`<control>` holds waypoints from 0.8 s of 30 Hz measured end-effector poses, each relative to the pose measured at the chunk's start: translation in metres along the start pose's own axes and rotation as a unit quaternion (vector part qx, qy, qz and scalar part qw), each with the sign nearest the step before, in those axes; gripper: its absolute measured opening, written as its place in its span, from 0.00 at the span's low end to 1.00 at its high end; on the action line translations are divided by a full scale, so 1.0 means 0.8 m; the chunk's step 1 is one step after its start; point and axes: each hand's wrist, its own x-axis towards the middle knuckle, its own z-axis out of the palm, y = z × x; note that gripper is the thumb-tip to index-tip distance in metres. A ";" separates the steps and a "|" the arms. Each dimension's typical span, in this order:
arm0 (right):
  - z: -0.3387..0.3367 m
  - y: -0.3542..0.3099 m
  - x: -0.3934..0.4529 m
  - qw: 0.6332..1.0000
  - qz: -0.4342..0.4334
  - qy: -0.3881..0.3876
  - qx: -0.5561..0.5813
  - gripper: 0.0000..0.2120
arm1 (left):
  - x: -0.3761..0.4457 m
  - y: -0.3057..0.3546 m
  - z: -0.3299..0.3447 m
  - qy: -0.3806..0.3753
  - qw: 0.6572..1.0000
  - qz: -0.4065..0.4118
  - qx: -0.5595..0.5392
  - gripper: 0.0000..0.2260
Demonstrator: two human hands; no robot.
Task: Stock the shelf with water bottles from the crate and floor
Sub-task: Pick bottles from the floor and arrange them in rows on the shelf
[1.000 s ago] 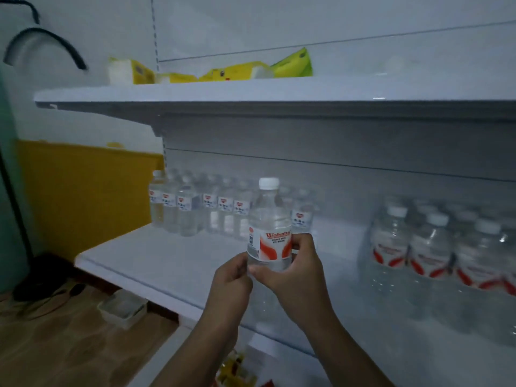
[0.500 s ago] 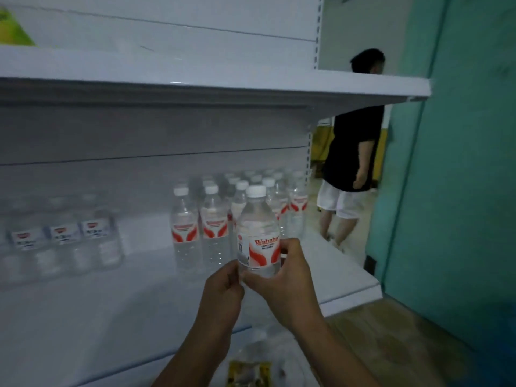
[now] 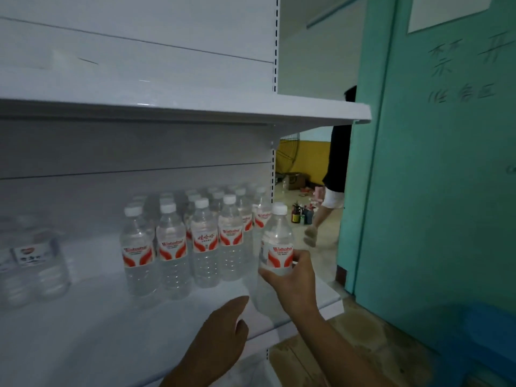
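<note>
A: Which parts are hidden or cut off?

B: The right hand (image 3: 293,277) covers the lower label of the held bottle (image 3: 276,241); its base is lost in glare. The left hand (image 3: 220,333) is blurred, its forearm cut by the bottom edge. Rear rows of the bottle group (image 3: 195,236) are masked by the front row.

A: And elsewhere?

B: The left-hand bottles (image 3: 33,261) are blurred, labels unreadable. A person (image 3: 335,174) is largely hidden behind the teal wall (image 3: 435,191). The floor items (image 3: 301,213) are too small to identify.
</note>
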 end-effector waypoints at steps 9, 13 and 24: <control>0.059 0.047 0.090 0.999 -0.045 -0.010 0.001 0.31 | 0.004 -0.028 0.043 0.005 0.990 0.050 0.133 0.37; 0.084 0.064 0.121 0.997 -0.068 -0.027 0.006 0.30 | 0.003 -0.032 0.049 0.027 0.988 0.057 0.143 0.30; 0.101 0.088 0.143 0.996 -0.065 -0.052 0.031 0.27 | 0.005 -0.031 0.050 -0.021 0.991 0.039 0.128 0.23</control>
